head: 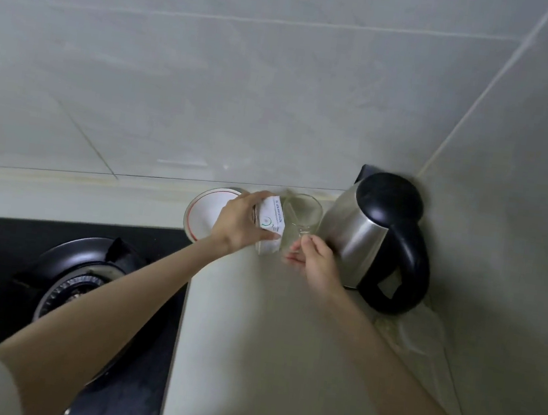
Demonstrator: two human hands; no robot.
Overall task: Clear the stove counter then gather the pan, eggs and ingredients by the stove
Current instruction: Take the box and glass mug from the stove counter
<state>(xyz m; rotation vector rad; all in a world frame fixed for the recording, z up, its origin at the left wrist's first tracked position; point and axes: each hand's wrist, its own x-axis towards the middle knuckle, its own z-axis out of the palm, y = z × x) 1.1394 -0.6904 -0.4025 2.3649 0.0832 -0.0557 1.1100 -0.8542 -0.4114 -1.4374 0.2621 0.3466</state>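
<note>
Gas burner (76, 286) lies left of both forearms. A red-rimmed bowl (203, 212) sits just beyond the left hand (238, 223), which grasps a white carton (273, 219) at its fingertips. The carton touches a glass cup (302, 214), whose handle the right hand (316, 262) pinches. A steel kettle (365, 239) stands just right of that hand, on the counter (249, 342).
</note>
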